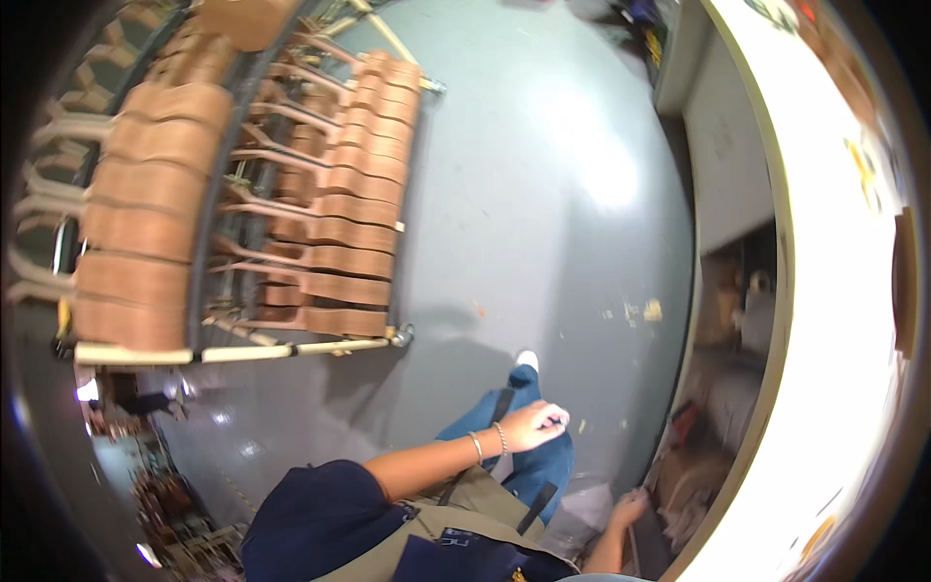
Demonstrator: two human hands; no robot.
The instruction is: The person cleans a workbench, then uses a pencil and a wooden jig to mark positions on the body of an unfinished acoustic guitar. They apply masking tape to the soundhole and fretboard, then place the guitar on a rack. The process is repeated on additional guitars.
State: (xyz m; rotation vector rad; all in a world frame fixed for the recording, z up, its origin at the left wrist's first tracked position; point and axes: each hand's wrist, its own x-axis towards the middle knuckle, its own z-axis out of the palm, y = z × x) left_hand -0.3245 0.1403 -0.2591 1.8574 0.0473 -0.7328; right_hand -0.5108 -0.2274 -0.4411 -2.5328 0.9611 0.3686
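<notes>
Shelf point(739, 363) sits under the table's point(766, 485) left edge, near my right hand point(630, 506); my left hand point(535, 425) curls before my thighs. Whether either hand's fingers grip anything, I cannot tell. Farther left stands a rack point(247, 353) of brown pieces point(354, 204).

Light point(603, 170) glares on gray floor point(475, 213) at upper centre; a white-topped table point(834, 301) runs down the right.

sleeve point(315, 514): navy | apron point(480, 504): khaki | trousers point(553, 468): blue | floor point(485, 223): grey (pale-flecked)
</notes>
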